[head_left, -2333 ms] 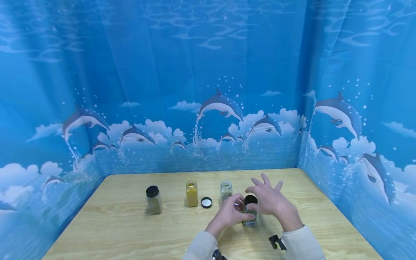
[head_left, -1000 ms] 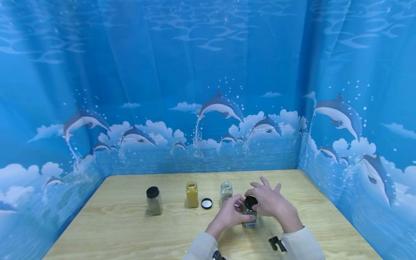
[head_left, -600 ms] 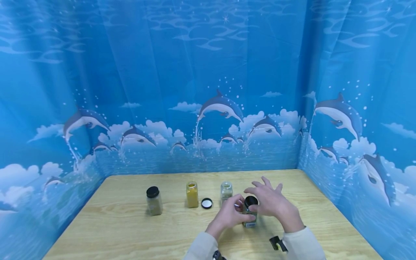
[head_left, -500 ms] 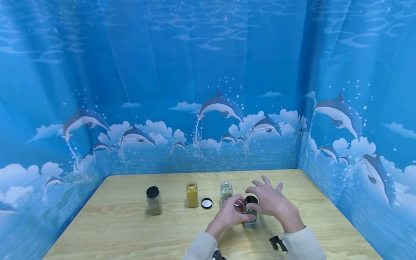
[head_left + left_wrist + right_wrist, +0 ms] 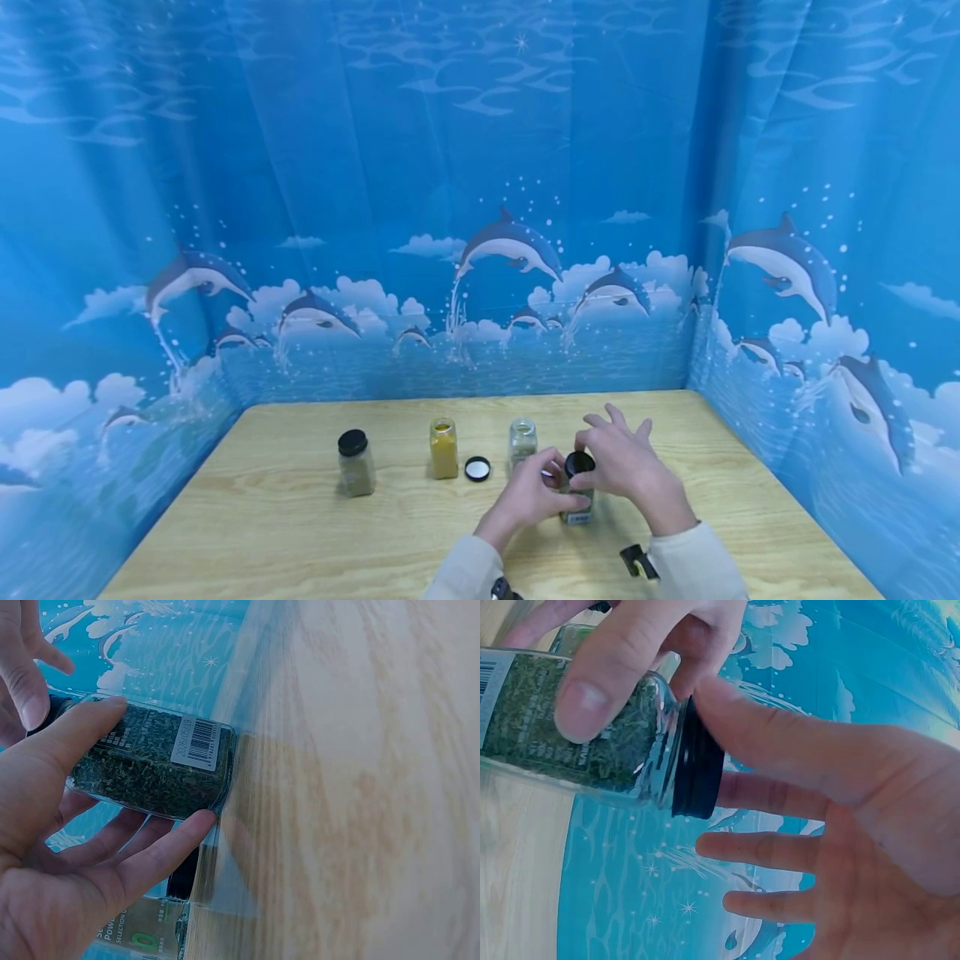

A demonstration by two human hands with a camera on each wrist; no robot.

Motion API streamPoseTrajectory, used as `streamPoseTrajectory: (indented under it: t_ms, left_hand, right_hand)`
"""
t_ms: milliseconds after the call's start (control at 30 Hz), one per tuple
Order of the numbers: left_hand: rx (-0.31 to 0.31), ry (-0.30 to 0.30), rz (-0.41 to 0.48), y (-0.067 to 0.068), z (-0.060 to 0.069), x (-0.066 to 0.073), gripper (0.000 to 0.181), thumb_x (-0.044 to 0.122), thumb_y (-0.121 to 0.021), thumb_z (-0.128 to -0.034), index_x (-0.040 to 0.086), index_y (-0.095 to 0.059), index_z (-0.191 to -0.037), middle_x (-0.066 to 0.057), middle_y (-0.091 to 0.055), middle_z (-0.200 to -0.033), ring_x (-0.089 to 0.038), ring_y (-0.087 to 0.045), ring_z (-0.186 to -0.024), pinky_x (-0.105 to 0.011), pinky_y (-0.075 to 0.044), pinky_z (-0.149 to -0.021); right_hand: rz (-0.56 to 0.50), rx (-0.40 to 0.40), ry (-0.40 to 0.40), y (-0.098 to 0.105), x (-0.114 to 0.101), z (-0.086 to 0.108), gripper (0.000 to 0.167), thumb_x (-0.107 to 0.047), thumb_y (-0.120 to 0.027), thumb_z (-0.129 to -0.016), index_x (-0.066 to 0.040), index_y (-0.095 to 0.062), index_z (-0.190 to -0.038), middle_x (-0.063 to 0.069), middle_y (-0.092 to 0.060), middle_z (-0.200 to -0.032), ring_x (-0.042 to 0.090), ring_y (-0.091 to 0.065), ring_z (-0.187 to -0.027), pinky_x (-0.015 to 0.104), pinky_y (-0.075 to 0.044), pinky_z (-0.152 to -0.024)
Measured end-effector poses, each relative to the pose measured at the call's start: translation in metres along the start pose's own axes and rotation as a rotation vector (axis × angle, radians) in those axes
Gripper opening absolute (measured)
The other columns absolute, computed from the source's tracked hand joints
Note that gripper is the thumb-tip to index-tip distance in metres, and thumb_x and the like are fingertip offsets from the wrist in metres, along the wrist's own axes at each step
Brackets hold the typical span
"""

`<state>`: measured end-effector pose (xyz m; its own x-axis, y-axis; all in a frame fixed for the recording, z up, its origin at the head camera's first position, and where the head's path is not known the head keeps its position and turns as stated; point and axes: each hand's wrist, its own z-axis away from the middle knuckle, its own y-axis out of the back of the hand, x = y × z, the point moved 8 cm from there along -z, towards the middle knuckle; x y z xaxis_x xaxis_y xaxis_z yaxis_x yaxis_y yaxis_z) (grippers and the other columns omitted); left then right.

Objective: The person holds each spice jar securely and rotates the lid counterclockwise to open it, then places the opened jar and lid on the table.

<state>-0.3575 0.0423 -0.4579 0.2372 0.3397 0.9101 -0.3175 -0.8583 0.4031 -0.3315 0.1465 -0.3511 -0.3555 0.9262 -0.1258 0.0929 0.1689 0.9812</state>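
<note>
Herb jar (image 5: 161,769), one of four jars, nearest the worktop's (image 5: 300,542) right edge: my left hand (image 5: 529,490) grips it, my right hand (image 5: 632,468) its cap (image 5: 698,761); left-wrist view alone shows the full barcode (image 5: 201,742).

Head cam: high, set back, facing forward and down over table (image 5: 285,533) to curtain (image 5: 375,167). Both wrist cams: close-up, tipped sideways, sharing one jar (image 5: 154,761); head view has it too, farther off.

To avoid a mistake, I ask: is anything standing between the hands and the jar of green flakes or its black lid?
Nothing visible stands between. The left hand holds the jar of green flakes directly, and the right hand pinches its black lid. The nearest open jar stands beyond the left hand.
</note>
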Motion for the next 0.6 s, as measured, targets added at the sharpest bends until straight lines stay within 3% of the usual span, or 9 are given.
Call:
streamPoseTrajectory:
  t_ms: [333,600]
  left_hand:
    - [0.021,-0.007,-0.007,0.0004,0.0000,0.0009,0.034,0.025,-0.091,-0.0787,0.019,-0.065,-0.100,0.004,-0.068,-0.101,-0.007,-0.062,-0.091,-0.027,-0.056,-0.077]
    - [0.023,-0.013,-0.003,0.0005,-0.0001,0.0014,0.035,0.024,-0.091,-0.0782,0.019,-0.064,-0.100,0.005,-0.067,-0.101,-0.007,-0.062,-0.091,-0.025,-0.055,-0.077]
  right_hand:
    - [-0.044,-0.075,0.012,-0.0041,-0.0043,0.0017,0.034,-0.008,-0.087,-0.078,-0.015,-0.077,-0.110,0.023,-0.058,-0.144,0.061,-0.030,-0.146,0.098,-0.014,-0.096]
    - [-0.051,-0.087,0.016,-0.0046,-0.0033,0.0018,0.040,-0.005,-0.087,-0.077,-0.016,-0.076,-0.114,0.024,-0.058,-0.145,0.061,-0.029,-0.146,0.098,-0.013,-0.095]
